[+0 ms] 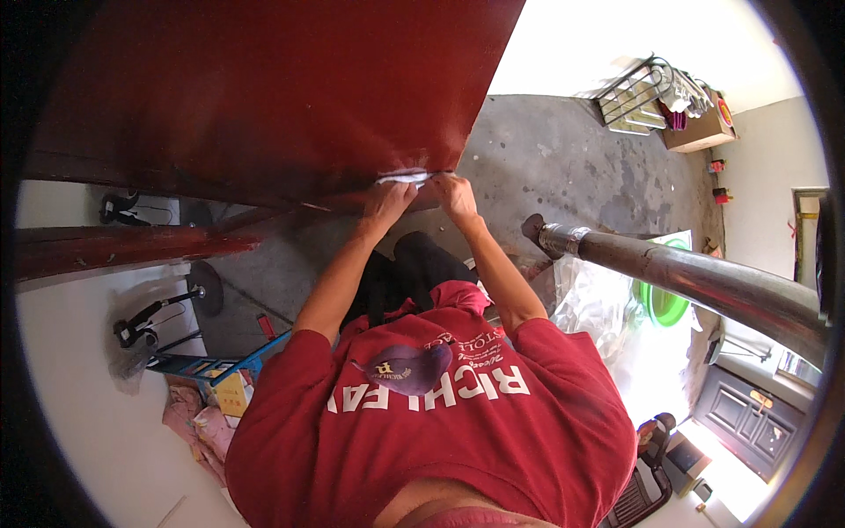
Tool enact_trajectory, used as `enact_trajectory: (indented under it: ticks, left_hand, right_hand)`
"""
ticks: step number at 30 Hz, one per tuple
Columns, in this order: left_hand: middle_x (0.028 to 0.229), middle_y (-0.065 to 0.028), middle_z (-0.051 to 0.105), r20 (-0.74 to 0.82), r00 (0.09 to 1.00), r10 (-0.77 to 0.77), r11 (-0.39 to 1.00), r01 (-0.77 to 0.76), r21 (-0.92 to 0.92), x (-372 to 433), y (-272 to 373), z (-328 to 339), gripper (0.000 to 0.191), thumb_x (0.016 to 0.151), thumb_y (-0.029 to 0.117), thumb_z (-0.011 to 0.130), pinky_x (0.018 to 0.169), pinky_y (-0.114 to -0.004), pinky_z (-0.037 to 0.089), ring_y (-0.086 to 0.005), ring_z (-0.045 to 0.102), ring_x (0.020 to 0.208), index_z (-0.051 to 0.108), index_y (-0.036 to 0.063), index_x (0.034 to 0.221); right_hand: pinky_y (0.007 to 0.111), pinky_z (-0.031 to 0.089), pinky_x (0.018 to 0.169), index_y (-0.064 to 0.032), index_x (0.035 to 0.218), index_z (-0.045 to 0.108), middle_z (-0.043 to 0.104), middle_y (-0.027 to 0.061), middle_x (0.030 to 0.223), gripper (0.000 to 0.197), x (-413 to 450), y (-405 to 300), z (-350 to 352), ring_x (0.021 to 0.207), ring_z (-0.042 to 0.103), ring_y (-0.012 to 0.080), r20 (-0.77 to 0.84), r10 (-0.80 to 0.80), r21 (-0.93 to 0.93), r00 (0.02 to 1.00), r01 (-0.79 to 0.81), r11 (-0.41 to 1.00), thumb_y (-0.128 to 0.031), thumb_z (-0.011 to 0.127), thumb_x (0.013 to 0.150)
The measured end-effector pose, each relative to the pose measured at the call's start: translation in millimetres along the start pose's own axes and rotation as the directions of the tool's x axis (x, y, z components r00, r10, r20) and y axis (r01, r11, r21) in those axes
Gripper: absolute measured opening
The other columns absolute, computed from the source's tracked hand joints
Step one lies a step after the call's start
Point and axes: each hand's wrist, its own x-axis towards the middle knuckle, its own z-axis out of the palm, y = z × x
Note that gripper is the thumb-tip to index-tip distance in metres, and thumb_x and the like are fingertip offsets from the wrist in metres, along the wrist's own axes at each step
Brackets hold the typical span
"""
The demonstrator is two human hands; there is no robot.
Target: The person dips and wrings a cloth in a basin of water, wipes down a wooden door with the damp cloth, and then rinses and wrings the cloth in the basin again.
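Note:
A large dark-red wooden panel (284,99), glossy and like a tabletop, spans the upper left before me. At its near edge, close to the right corner, a crumpled white cloth (404,177) lies against the red wood. My left hand (391,199) pinches the cloth from below, with its thumb and fingers closed. Just to the right, my right hand (455,196) has curled fingers at the cloth's other end, right by the panel's corner. Its fingertips are partly hidden. Both forearms reach forward from my red T-shirt (429,422).
A thick metal pipe (660,264) slants in from the right. Red wooden bars (132,254) run under the panel at left. Around stand a blue metal frame (231,366), a wire rack (634,99), a cardboard box (700,129) and clear plastic sheeting (587,297) on the concrete floor (561,152).

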Motion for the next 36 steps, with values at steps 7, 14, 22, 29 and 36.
enact_trajectory:
  ticks: [7,14,22,29,36]
  left_hand:
    - [0.089,-0.0195,0.063,0.100,0.968,-0.231,0.972,0.235,-0.021,-23,-36,21,0.030,0.085,0.030,0.048,0.073,-0.049,0.047,-0.0365,0.061,0.082,0.064,0.0053,0.091]
    - [0.074,-0.0192,0.063,0.098,0.925,-0.368,0.930,0.367,0.025,-62,-76,-41,0.030,0.084,0.030,0.052,0.064,-0.048,0.048,-0.0380,0.061,0.070,0.064,0.0036,0.077]
    - [0.057,-0.0175,0.056,-0.251,0.943,-0.220,0.955,0.261,0.141,-80,-120,-129,0.030,0.083,0.020,0.056,0.051,-0.045,0.046,-0.0353,0.057,0.052,0.055,0.0029,0.058]
    - [0.059,-0.0172,0.056,-0.231,0.973,-0.020,0.993,0.047,0.110,-77,-121,-139,0.024,0.088,0.019,0.050,0.050,-0.043,0.047,-0.0361,0.056,0.054,0.055,0.0027,0.071]
    - [0.062,-0.0169,0.054,-0.028,0.968,0.250,0.950,-0.240,0.199,-76,-159,-106,0.024,0.087,0.016,0.054,0.052,-0.040,0.044,-0.0314,0.056,0.056,0.052,0.0004,0.069]
  right_hand:
    - [0.036,0.049,0.060,-0.0008,0.083,0.066,0.064,0.0184,0.074,0.012,-2,-22,7,0.067,0.064,0.0323,0.135,0.239,0.024,0.962,-0.244,0.970,-0.010,0.062,0.076]
    - [0.037,0.048,0.054,-0.0017,0.078,0.066,0.062,0.0179,0.069,0.012,11,-78,65,0.064,0.063,0.0317,0.122,0.152,0.204,0.981,-0.174,0.963,-0.013,0.065,0.076]
    - [0.038,0.047,0.048,-0.0003,0.074,0.064,0.060,0.0173,0.064,0.012,32,-155,145,0.054,0.060,0.0318,0.058,-0.064,0.008,0.996,0.064,0.998,-0.012,0.067,0.075]
    - [0.036,0.046,0.048,0.0013,0.076,0.063,0.059,0.0185,0.065,0.013,29,-192,147,0.054,0.060,0.0317,-0.099,0.209,0.127,0.973,-0.196,0.972,-0.011,0.066,0.079]
    - [0.040,0.049,0.055,-0.0001,0.082,0.060,0.061,0.0199,0.075,0.011,2,-145,163,0.066,0.061,0.0376,-0.018,0.243,0.003,0.970,-0.243,0.970,-0.010,0.064,0.080]
